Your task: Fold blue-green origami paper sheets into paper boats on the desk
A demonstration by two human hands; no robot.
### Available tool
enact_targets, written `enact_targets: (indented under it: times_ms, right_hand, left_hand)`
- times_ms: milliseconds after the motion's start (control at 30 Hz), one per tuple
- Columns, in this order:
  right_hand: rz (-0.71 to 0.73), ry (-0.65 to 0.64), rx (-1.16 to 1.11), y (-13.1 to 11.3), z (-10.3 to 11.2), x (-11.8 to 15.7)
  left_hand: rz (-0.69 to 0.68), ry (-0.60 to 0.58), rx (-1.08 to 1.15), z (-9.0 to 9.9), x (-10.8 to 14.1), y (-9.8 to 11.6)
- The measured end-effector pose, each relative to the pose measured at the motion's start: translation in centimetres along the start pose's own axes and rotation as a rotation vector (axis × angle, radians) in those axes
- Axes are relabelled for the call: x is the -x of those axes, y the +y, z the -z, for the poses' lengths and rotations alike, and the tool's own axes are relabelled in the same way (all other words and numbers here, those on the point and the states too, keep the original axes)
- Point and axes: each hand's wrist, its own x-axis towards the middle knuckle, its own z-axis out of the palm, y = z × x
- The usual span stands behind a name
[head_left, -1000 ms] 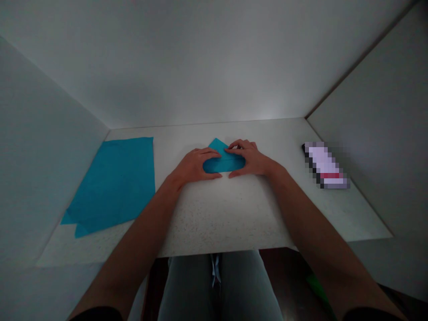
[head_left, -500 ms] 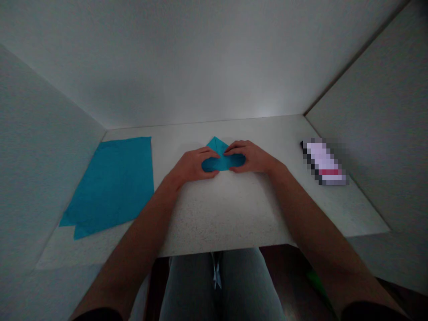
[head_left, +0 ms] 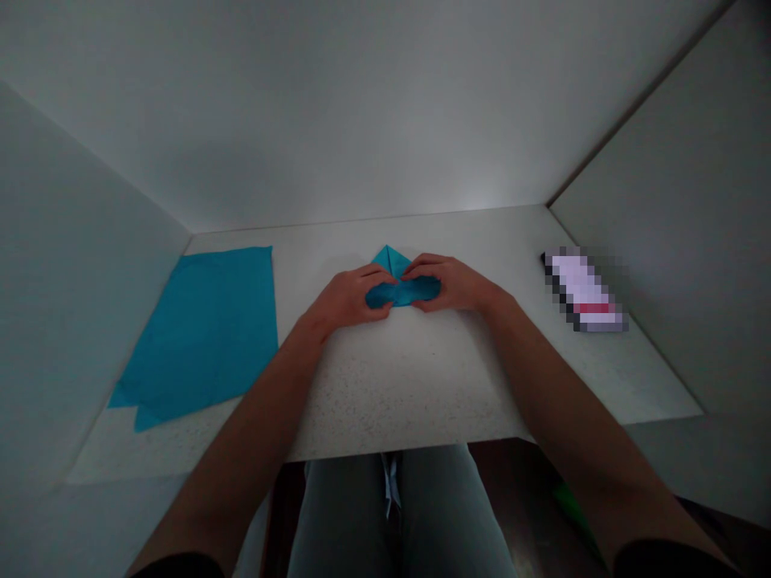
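Note:
A folded piece of blue paper or cloth (head_left: 398, 292) lies near the middle of the table, its pointed top facing the back wall. My left hand (head_left: 360, 297) grips its left side, thumb at the near edge and fingers on top. On the right side, my right hand (head_left: 446, 284) holds it the same way, curled fingers over the upper layer. The fingertips of both hands come close together at the centre. Part of the folded piece is hidden under the fingers.
Flat blue sheets (head_left: 208, 329) overlap on the left of the white table (head_left: 391, 385). A phone-like object (head_left: 584, 289), pixelated, lies at the right. Walls stand behind and on both sides. My legs are below the near edge.
The fingertips of both hands have come slightly closer together, and the crease at the top of the folded piece shows a little wider. Both hands keep their hold.

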Motion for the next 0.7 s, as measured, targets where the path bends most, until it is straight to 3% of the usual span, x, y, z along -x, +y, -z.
enact_targets:
  times_ms: [267, 700]
  right_hand:
    - [-0.036, 0.023, 0.022, 0.0, 0.4, 0.1]
    - [-0.363, 0.074, 0.418, 0.9, 1.0, 0.6]
  left_hand:
    - [0.081, 0.032, -0.033, 0.2, 0.0, -0.1]
    - [0.363, 0.115, -0.068, 1.0, 0.3, -3.0]
